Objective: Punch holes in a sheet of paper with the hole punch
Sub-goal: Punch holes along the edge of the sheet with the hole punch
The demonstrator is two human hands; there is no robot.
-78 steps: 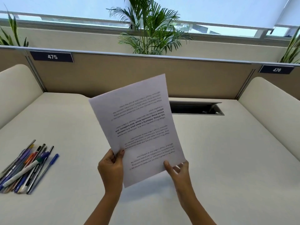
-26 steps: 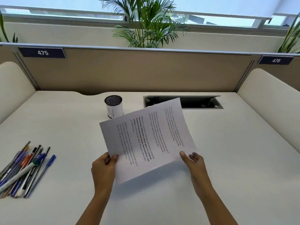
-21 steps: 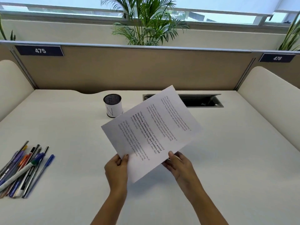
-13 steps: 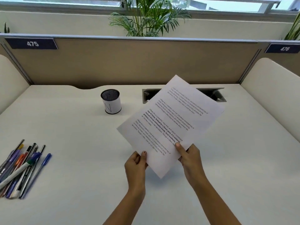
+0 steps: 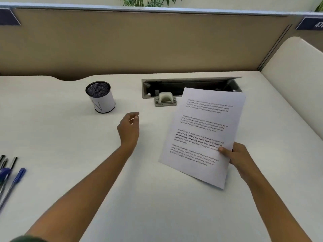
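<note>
Right fingers [image 5: 225, 151] pinching paper [image 5: 204, 135], left fingers [image 5: 133, 117] loosely curled, empty, hole punch [image 5: 165, 99] beyond

Bare desk [image 5: 139, 154] between left hand [image 5: 128, 127] and hole punch [image 5: 165, 99].

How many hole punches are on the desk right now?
1. The hole punch sits at the back of the desk, against the cable tray, left of the sheet of paper. The sheet may hide more.

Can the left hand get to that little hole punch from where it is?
Probably yes. The left hand is empty and hovers over bare desk, with nothing between it and the hole punch. The paper is off to the right, held by the right hand.
</note>
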